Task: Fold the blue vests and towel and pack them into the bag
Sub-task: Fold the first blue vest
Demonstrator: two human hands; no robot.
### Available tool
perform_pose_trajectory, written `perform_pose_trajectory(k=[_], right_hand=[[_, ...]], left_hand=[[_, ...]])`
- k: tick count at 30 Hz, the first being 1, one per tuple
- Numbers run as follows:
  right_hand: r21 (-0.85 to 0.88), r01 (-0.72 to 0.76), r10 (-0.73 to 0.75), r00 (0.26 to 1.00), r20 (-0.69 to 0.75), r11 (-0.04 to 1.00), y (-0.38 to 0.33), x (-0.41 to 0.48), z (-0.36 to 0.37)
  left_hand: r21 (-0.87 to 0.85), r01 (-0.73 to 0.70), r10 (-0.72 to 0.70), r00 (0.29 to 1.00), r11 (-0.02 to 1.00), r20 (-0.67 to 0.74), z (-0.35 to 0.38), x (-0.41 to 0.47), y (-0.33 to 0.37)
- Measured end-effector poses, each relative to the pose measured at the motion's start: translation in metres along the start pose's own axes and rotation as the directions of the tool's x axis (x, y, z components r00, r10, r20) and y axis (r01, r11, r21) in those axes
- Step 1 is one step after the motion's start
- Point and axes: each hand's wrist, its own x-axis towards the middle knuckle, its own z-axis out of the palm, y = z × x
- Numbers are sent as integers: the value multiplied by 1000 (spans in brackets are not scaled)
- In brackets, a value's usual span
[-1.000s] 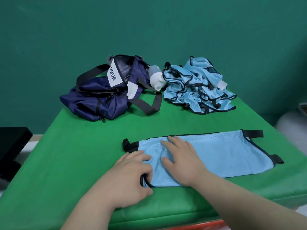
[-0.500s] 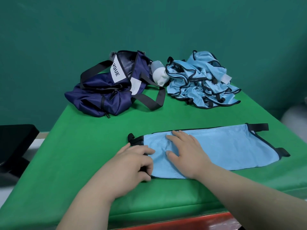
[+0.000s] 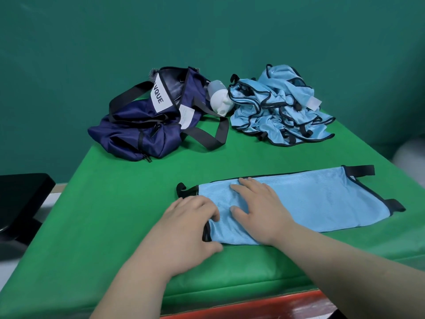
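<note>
Vest [image 3: 322, 201] unmoved on table [image 3: 115, 215], left hand [image 3: 190, 224] still pinching its end, right hand [image 3: 259, 210] still flat on it

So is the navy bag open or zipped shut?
Open: the navy bag gapes at the top, grey lining visible.

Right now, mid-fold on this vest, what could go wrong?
1. The left hand pinches only the left end of the vest; lifting it may drag the cloth unless the right hand presses firmly.
2. The black straps at its right end stick out and may splay from the fold.
</note>
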Motion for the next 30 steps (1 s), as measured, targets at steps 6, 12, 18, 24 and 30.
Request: perform_pose_trajectory(k=[6, 12, 18, 24, 30], right_hand=[[13, 14, -14, 1000, 3, 1000, 1, -1, 0], [137, 177, -142, 962, -232, 975, 2, -15, -6], [-145, 506, -518, 853, -59, 850, -15, -34, -20], [-228, 435, -444, 896, 15, 871, -50, -31, -13], [-388, 414, -440, 898, 25, 823, -69, -25, -13]], left_hand=[[-16, 79, -78, 997, 997, 17, -2, 0, -13], [-116, 96, -89, 994, 989, 62, -2, -2, -22], [-261, 88, -65, 993, 961, 97, -9, -1, -30], [-333, 95, -73, 994, 938, 77, -12, -2, -32], [-405, 137, -140, 990, 904, 22, -14, -3, -41]])
